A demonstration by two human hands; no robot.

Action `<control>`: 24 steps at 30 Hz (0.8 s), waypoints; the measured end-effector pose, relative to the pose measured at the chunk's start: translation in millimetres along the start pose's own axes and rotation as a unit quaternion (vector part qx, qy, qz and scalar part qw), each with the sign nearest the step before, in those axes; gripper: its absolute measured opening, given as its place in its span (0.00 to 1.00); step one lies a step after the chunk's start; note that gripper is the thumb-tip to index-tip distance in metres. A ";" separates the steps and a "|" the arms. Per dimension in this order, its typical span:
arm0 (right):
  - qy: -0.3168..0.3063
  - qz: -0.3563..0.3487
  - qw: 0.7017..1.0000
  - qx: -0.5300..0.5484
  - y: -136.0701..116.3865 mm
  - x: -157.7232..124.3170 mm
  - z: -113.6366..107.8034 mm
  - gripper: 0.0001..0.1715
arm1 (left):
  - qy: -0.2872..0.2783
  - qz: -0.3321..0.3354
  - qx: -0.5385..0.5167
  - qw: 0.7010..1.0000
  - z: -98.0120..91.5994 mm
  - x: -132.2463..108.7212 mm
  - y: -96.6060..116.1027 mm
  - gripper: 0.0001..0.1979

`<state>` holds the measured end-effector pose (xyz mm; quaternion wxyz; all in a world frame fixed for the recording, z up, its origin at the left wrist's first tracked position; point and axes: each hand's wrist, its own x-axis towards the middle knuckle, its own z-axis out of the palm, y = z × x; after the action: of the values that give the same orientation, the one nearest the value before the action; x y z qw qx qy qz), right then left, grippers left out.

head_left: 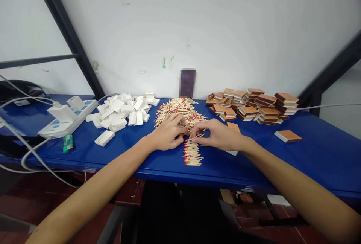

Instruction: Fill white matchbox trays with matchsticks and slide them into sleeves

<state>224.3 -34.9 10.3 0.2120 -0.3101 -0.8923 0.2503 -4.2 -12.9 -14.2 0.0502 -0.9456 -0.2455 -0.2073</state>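
Note:
A loose heap of red-tipped matches [180, 110] lies in the middle of the blue table [310, 153]. My left hand [168, 133] rests at the heap's near edge, fingers curled down into the matches. My right hand [217, 134] is beside it, its fingertips pinching a few matches. Just below the two hands a row of aligned matches [192, 153] lies side by side, red heads to the left. An orange box sleeve [233, 127] peeks out behind my right hand, and a white piece [231, 153] shows under my right wrist.
White inner trays [121, 114] are piled at the left, one lying apart [104, 138]. Orange-brown matchbox sleeves [254, 106] are stacked at the right, one alone [287, 136]. A white power strip [67, 118] with cables and a green lighter [68, 143] sit far left.

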 end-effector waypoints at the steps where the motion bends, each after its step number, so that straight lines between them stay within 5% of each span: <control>1: -0.007 0.001 1.000 -0.020 0.7 0.6 0.3 0.08 | 0.001 0.000 0.000 1.000 0.6 -0.1 -1.0 0.11; 9: 0.024 0.014 0.991 -0.133 9.3 -2.8 -14.6 0.05 | -0.008 -0.011 -0.016 1.000 2.6 0.2 -6.4 0.12; 24: -0.106 0.046 0.985 -0.125 7.0 -3.3 -9.3 0.07 | 0.003 -0.050 -0.081 0.995 7.2 1.3 -13.6 0.10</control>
<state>234.8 -29.4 12.8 0.0637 -0.3465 -0.9189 0.1775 -7.1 1.0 -20.2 -0.0360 -0.9325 -0.2752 -0.2311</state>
